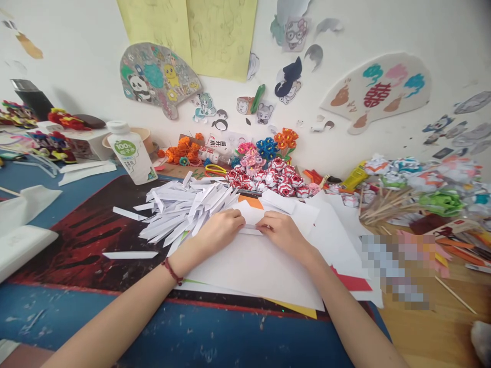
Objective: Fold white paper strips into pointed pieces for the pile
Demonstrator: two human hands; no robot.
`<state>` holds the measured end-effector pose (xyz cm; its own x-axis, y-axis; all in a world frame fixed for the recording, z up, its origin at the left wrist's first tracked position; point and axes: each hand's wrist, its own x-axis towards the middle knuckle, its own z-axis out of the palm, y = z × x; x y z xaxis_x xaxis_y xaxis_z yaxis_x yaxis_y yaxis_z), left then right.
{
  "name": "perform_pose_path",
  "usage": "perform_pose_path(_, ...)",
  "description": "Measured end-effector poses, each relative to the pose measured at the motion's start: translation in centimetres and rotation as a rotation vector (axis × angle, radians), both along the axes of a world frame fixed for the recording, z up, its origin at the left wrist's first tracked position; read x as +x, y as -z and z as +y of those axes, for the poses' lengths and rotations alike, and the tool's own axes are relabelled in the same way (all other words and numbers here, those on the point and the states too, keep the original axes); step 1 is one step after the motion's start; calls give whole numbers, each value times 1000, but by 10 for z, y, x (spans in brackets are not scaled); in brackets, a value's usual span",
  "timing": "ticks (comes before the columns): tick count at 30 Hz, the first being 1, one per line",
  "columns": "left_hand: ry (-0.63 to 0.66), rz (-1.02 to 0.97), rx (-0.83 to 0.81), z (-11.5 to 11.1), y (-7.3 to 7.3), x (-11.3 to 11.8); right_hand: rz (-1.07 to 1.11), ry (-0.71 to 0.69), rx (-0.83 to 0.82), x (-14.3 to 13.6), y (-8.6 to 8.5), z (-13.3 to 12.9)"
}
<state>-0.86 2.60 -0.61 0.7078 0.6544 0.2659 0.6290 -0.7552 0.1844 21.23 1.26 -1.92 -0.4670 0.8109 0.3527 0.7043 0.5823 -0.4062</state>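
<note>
White and narrow, a creased paper strip (250, 231) lies crosswise over larger white sheets (255, 268), its left end pinched in the left hand (224, 226), its right end in the right hand (283, 232).

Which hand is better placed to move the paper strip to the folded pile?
Probably the left hand: it is at the end of the paper strip nearer the folded pile, while the right hand is at the far end.
</note>
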Motion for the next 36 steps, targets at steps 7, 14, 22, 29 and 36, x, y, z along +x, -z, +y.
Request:
perform_pose_path(7,42,147,127,-5,1,2,-99,-12,74,-1,-4,-4)
perform_pose_path(14,31,152,118,-5,3,2,-310,-49,188,-11,-8,-12)
perform_pose_path(22,36,138,95,-6,3,2,-248,41,164,-19,-8,-14)
perform_pose_path(29,15,113,115,-8,3,4,-170,58,144,-19,-4,-13)
perform_pose_path(36,33,153,141,-7,6,3,-217,68,181,-19,2,-12)
